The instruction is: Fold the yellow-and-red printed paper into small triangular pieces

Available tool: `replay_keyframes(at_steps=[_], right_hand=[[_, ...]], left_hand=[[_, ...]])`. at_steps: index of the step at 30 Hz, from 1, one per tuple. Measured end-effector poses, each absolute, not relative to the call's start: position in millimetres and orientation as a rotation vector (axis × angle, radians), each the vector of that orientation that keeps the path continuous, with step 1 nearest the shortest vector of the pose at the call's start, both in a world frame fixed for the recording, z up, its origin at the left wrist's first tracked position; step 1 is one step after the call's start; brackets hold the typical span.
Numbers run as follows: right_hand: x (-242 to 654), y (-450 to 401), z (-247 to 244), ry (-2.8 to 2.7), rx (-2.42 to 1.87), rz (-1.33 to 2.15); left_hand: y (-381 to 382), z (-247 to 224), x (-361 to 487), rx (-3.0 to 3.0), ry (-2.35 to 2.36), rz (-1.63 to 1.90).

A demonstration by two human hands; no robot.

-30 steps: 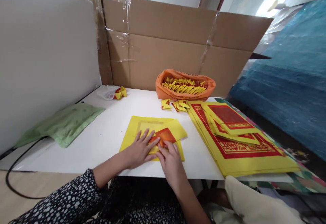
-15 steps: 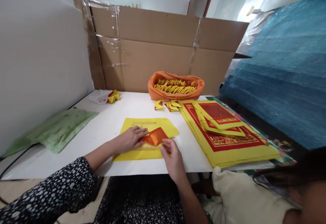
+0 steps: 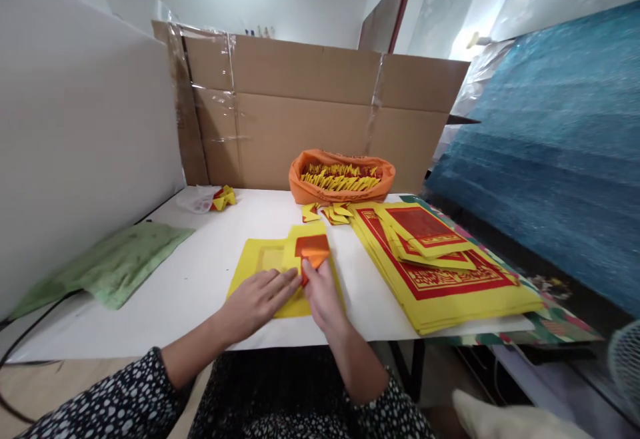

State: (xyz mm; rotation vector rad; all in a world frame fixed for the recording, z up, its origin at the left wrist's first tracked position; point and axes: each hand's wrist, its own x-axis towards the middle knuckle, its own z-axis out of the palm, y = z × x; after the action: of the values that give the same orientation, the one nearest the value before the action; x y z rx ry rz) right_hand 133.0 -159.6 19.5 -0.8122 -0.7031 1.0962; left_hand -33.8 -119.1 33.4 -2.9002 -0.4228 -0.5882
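A yellow sheet (image 3: 245, 262) lies on the white table, with another yellow paper that has a red printed square (image 3: 313, 243) on top of it. My left hand (image 3: 263, 298) rests flat on these papers, fingers extended and pointing right. My right hand (image 3: 323, 292) pinches the orange foil paper (image 3: 316, 257) at the red square's lower part, thumb on top. The fingertips of both hands are close together. Small folded yellow and red papers (image 3: 337, 213) lie just beyond, in front of an orange bag (image 3: 300, 190) filled with similar pieces.
Large yellow and red printed sheets (image 3: 450, 299) are stacked at the right. A green cloth (image 3: 115, 269) and a clear plastic bag (image 3: 196, 200) lie at the left. Cardboard (image 3: 300, 119) stands behind the table. A person's pale sleeve (image 3: 510, 419) shows at the lower right.
The printed paper has turned from a slanted to a more upright position, and my right hand has moved up onto its foil. The person at the right has mostly left view.
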Motion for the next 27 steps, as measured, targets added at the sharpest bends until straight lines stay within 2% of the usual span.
replay_keyframes(at_steps=[2, 6, 8, 13, 18, 24, 27], right_hand=[[152, -152, 34, -0.829, -0.843, 1.122], [200, -137, 59, -1.258, -0.877, 1.584], [217, -125, 62, -1.429, -1.003, 1.61], [225, -95, 49, -1.867, -1.476, 1.056], [203, -98, 28, -1.881, -1.56, 0.684], [168, -118, -7, -2.002, -1.176, 0.892], [156, -117, -21, -1.767, -1.276, 0.84]], left_hand=[[-124, 35, -47, -2.809, -0.43, -0.623], [-110, 36, -78, -2.589, -0.612, -0.756], [-99, 34, -89, -2.605, -0.662, -0.745], [-85, 18, -92, -2.987, -0.517, -0.535], [-79, 2, -83, -3.254, -0.737, -0.627], [-73, -4, -76, -3.196, -1.22, -0.858], [-70, -7, -70, -3.169, -1.486, -1.046]])
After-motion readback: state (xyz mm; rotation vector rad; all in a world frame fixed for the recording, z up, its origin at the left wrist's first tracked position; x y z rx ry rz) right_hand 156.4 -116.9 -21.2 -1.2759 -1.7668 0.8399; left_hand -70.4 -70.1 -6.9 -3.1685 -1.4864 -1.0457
